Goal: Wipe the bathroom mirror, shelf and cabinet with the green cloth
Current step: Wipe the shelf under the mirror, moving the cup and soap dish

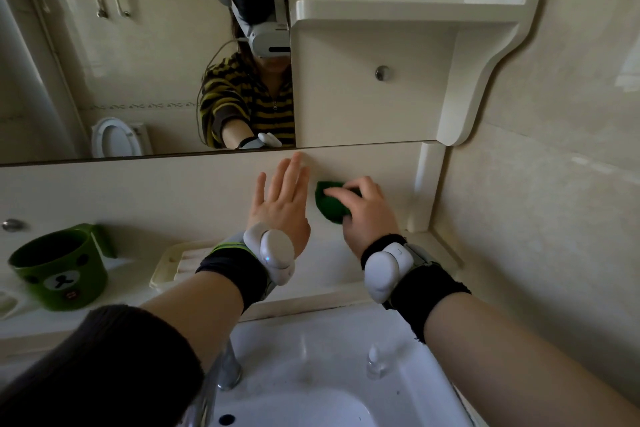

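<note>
right hand (367,215): fingers curled over the green cloth (329,206), gripping it and pressing it on the back panel (138,191)
left hand (280,204): released, fingers straight and spread, laid flat against back panel, holds nothing; fingertips just under the mirror's bottom edge
green cloth: bunched under right hand's fingers, left part sticks out; on the panel below the cabinet (363,90), just right of left hand, above the lower shelf (329,274)
hands: near each other, not touching
wrists: dark band and white tracker on each
mirror (138,45): upper left, above back panel; shows person in striped top with headset, plus a toilet (114,137) and a wall rack
cabinet: right of mirror, cream door shut, round metal knob (382,73)
upper shelf (398,14): cream, over cabinet door, curved side bracket at right
lower shelf: cream, runs along under back panel, behind the sink
green mug (59,270): bear face print, upright, left end of lower shelf
soap dish (173,265): cream, on lower shelf between mug and left wrist, partly hidden by wrist
sink (311,374): white basin, bottom centre, under both forearms
tap (227,367): metal, blurred, at sink's rear edge under left forearm
small clear bottle (374,360): stands on sink rim, right of tap
</note>
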`<state>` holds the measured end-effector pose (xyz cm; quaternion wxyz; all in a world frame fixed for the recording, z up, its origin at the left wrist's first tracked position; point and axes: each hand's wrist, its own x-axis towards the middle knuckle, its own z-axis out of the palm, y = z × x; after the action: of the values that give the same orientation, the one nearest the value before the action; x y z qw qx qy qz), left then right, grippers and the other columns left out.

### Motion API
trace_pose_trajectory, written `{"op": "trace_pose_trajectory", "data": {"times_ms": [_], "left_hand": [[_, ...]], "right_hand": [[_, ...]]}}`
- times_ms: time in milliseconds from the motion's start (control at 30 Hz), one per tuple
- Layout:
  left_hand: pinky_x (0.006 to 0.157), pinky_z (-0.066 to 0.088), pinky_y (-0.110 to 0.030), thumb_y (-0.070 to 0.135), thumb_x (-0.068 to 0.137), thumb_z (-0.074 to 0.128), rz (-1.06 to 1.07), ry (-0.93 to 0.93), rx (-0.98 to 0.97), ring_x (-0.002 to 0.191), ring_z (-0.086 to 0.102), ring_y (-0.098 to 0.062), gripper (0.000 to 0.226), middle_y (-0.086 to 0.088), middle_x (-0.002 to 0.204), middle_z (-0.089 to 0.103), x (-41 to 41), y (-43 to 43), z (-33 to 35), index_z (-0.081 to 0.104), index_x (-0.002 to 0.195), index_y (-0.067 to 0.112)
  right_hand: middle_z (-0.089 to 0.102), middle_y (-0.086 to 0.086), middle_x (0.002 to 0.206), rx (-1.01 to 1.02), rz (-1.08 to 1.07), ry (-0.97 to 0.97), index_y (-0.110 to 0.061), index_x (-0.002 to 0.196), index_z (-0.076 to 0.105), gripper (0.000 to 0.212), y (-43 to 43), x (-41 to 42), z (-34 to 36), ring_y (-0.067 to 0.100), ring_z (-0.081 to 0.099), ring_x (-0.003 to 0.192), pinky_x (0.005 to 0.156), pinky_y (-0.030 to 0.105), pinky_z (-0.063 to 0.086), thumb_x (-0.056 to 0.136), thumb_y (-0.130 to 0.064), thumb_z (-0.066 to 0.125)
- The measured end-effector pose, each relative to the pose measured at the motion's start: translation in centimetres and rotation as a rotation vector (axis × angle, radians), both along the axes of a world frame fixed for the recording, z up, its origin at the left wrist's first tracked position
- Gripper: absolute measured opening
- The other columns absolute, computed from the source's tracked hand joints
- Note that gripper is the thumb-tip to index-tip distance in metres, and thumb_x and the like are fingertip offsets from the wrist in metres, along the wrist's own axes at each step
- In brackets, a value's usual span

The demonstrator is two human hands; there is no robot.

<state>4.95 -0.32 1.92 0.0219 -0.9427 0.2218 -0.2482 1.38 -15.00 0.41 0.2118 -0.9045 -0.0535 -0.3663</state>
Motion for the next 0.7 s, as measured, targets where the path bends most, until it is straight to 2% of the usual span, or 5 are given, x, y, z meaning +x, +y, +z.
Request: {"op": "trace_pose_trajectory", "data": {"times_ms": [100, 200, 433, 700], "left_hand": [[0.115, -0.007, -0.038, 0.028, 0.092, 0.046, 0.020, -0.023, -0.086, 0.143, -0.013, -0.020, 0.076, 0.000, 0.154, -0.017, -0.3, 0.9, 0.2, -0.003, 0.149, 0.015], [0.115, -0.005, -0.038, 0.032, 0.091, 0.049, 0.047, -0.039, -0.086, 0.143, -0.010, -0.021, 0.079, -0.001, 0.155, -0.014, -0.3, 2.1, 0.5, -0.003, 0.149, 0.017], [0.113, -0.010, -0.042, 0.044, 0.090, 0.047, 0.073, -0.018, 0.026, 0.139, -0.027, -0.023, 0.088, -0.003, 0.149, -0.035, 0.5, 4.8, 0.2, -0.013, 0.148, 0.016], [0.112, -0.011, -0.044, 0.047, 0.084, 0.051, 0.079, -0.001, 0.030, 0.139, -0.028, -0.022, 0.096, -0.003, 0.148, -0.036, 0.8, 4.8, -0.1, -0.014, 0.147, 0.015]], "right_hand": [[0.053, 0.017, 0.109, 0.023, 0.026, -0.133, -0.013, 0.111, 0.067, 0.054, 1.0, 0.4, 1.8, 0.035, 0.049, 0.101, 0.078, 0.037, 0.047, 0.069, 0.016, 0.051], [0.054, 0.019, 0.110, 0.020, 0.041, -0.177, -0.011, 0.110, 0.068, 0.054, 2.5, 1.2, 3.0, 0.037, 0.050, 0.102, 0.080, 0.039, 0.048, 0.068, 0.018, 0.050], [0.053, 0.017, 0.120, -0.006, -0.023, -0.149, -0.010, 0.116, 0.065, 0.055, 3.9, 2.7, 3.8, 0.037, 0.045, 0.112, 0.089, 0.042, 0.045, 0.071, 0.016, 0.047], [0.056, 0.016, 0.114, 0.012, -0.021, -0.134, -0.013, 0.114, 0.066, 0.060, 3.9, 2.7, 2.0, 0.037, 0.048, 0.107, 0.080, 0.042, 0.049, 0.067, 0.019, 0.046]]}}
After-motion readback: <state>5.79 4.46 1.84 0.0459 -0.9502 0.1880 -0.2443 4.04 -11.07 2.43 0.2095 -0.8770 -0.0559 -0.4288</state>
